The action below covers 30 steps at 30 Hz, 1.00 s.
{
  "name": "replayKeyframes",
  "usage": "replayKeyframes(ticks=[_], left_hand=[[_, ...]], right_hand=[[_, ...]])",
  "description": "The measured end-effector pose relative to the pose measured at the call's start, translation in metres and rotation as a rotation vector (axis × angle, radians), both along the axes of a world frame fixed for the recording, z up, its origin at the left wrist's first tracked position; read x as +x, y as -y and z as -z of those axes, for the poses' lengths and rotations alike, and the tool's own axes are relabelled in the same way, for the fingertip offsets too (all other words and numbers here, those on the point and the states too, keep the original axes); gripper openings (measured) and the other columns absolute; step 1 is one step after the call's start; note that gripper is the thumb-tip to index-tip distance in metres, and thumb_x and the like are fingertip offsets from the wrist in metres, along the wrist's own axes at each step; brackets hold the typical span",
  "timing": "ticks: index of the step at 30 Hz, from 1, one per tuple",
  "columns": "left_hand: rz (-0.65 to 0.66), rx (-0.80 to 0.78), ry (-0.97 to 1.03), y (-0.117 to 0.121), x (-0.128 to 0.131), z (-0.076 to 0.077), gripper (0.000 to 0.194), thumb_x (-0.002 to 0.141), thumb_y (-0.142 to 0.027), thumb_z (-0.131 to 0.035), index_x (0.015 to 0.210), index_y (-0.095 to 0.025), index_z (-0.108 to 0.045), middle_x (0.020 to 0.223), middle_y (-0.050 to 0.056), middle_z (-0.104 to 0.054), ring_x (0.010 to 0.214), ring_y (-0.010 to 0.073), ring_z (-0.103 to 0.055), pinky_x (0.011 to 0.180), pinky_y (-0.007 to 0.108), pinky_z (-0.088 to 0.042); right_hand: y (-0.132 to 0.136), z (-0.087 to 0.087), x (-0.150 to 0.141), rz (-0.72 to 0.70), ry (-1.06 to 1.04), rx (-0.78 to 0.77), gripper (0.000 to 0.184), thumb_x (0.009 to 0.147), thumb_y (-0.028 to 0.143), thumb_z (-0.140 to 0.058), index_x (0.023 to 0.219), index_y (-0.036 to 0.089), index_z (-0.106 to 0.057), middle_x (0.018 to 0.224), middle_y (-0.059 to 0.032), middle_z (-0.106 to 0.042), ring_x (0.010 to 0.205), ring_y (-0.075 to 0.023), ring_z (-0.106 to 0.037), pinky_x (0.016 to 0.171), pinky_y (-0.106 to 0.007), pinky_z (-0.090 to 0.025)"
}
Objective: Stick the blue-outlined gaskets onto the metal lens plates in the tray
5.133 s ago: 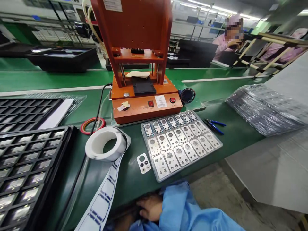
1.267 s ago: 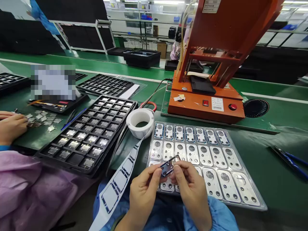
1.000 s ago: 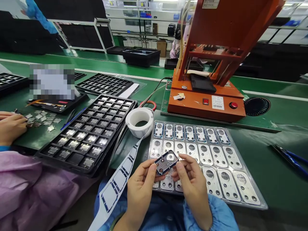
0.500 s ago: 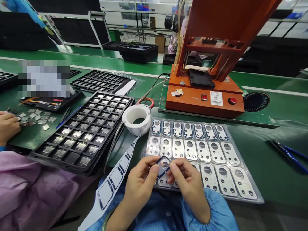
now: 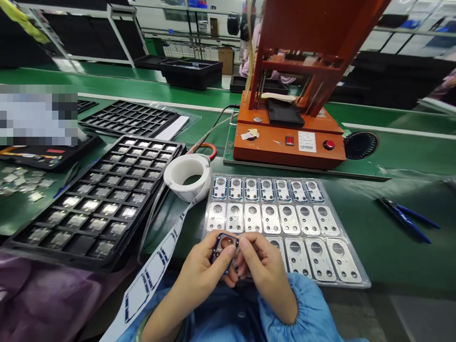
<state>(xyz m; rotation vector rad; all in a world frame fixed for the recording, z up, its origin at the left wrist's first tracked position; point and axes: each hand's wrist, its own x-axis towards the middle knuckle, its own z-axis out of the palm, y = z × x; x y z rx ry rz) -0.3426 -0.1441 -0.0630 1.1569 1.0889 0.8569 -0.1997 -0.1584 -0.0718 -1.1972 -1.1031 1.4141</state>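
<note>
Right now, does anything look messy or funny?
Yes. A ragged scrap sits crookedly on the front of the orange machine, and silvery pieces lie jumbled left of the big black tray.

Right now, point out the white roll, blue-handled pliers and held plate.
White roll [image 5: 185, 192], head view, front side.
Blue-handled pliers [image 5: 415, 228], head view, lower handle.
Held plate [image 5: 216, 247], head view, left edge.

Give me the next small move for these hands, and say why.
I'd probably slide the left thumb back toward the edge of the dark-rimmed plate, keeping the grip light. The left hand holds the plate with its thumb lying over part of the face, while the right hand's fingertips are at the upper corner, seemingly placed to steady it.
</note>
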Motion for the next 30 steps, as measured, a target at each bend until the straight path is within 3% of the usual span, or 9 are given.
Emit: replayKeyframes(ticks=[3, 9, 16, 19, 21, 23, 25, 27, 30], left_hand=[[-0.063, 0.022, -0.061, -0.004, -0.004, 0.006, 0.026, 0.083, -0.043, -0.06, 0.091, -0.019, -0.059, 0.058, -0.002, -0.063, 0.044, 0.0145, -0.061, 0.045, 0.024, -0.056], [-0.205, 0.183, -0.258, -0.016, -0.009, 0.021, 0.044, 0.073, -0.05, -0.067, 0.105, -0.019, -0.061, 0.075, 0.0, -0.068, 0.062, 0.0156, -0.067, 0.057, 0.021, -0.057], [-0.247, 0.048, -0.155, -0.008, 0.007, 0.005, 0.059, 0.067, -0.057, -0.069, 0.111, -0.02, -0.057, 0.054, -0.005, -0.059, 0.041, 0.0132, -0.055, 0.042, 0.023, -0.051], [-0.265, -0.009, -0.083, -0.003, 0.013, -0.001, 0.055, 0.071, -0.055, -0.068, 0.112, -0.022, -0.054, 0.052, -0.007, -0.057, 0.043, 0.0126, -0.054, 0.042, 0.022, -0.049], [-0.263, -0.023, -0.051, -0.002, 0.015, -0.002, 0.054, 0.07, -0.054, -0.069, 0.111, -0.022, -0.054, 0.058, -0.005, -0.06, 0.043, 0.0118, -0.054, 0.041, 0.021, -0.048], [-0.277, -0.032, -0.027, -0.001, 0.015, -0.001, 0.055, 0.069, -0.053, -0.07, 0.111, -0.022, -0.054, 0.066, -0.003, -0.064, 0.041, 0.0103, -0.052, 0.04, 0.021, -0.047], [-0.298, -0.035, -0.005, 0.0, 0.015, 0.001, 0.055, 0.068, -0.052, -0.071, 0.111, -0.022, -0.054, 0.069, -0.003, -0.064, 0.04, 0.0099, -0.051, 0.038, 0.022, -0.047], [-0.307, -0.03, 0.011, 0.001, 0.015, 0.002, 0.054, 0.069, -0.052, -0.071, 0.11, -0.021, -0.055, 0.068, -0.002, -0.064, 0.04, 0.0102, -0.052, 0.037, 0.021, -0.046], [-0.29, -0.019, 0.034, 0.001, 0.016, 0.006, 0.051, 0.072, -0.053, -0.068, 0.109, -0.02, -0.055, 0.069, -0.001, -0.064, 0.039, 0.0094, -0.051, 0.036, 0.02, -0.045]], right_hand=[[-0.001, 0.004, -0.001, 0.017, -0.013, 0.014, 0.03, 0.092, 0.045, -0.05, 0.1, 0.018, -0.059, 0.063, 0.003, -0.059, 0.05, -0.0077, -0.057, 0.048, -0.017, -0.05], [-0.004, 0.007, -0.004, 0.044, -0.024, 0.103, 0.032, 0.092, 0.044, -0.05, 0.105, 0.016, -0.059, 0.066, 0.0018, -0.06, 0.049, -0.007, -0.057, 0.048, -0.016, -0.048], [0.014, -0.012, 0.013, 0.135, -0.158, 0.128, 0.029, 0.092, 0.044, -0.051, 0.102, 0.018, -0.059, 0.067, 0.001, -0.062, 0.046, -0.0068, -0.055, 0.044, -0.017, -0.047], [0.008, -0.022, 0.066, 0.36, 0.091, 0.304, 0.025, 0.094, 0.042, -0.048, 0.103, 0.021, -0.059, 0.075, -0.0025, -0.066, 0.053, -0.0111, -0.061, 0.049, -0.022, -0.052], [-0.004, -0.024, 0.12, 0.624, 0.475, 0.323, 0.028, 0.094, 0.043, -0.044, 0.103, 0.021, -0.059, 0.084, -0.005, -0.067, 0.061, -0.0143, -0.063, 0.057, -0.028, -0.055], [-0.017, -0.024, 0.179, 0.798, 1.038, 0.157, 0.034, 0.094, 0.043, -0.036, 0.105, 0.02, -0.059, 0.094, -0.0077, -0.067, 0.072, -0.0181, -0.066, 0.068, -0.034, -0.056], [-0.027, -0.019, 0.232, 0.878, 1.207, 0.052, 0.031, 0.085, 0.036, -0.047, 0.104, 0.017, -0.062, 0.11, -0.0157, -0.062, 0.091, -0.0298, -0.064, 0.081, -0.048, -0.05], [-0.033, -0.011, 0.272, 0.938, 1.301, -0.047, 0.034, 0.081, 0.032, -0.046, 0.104, 0.014, -0.063, 0.12, -0.0233, -0.054, 0.102, -0.0412, -0.059, 0.081, -0.06, -0.044], [-0.034, 0.005, 0.304, 0.912, 1.367, -0.157, 0.023, 0.077, 0.033, -0.051, 0.086, 0.018, -0.067, 0.1, -0.0231, -0.059, 0.087, -0.0437, -0.063, 0.067, -0.057, -0.046]])
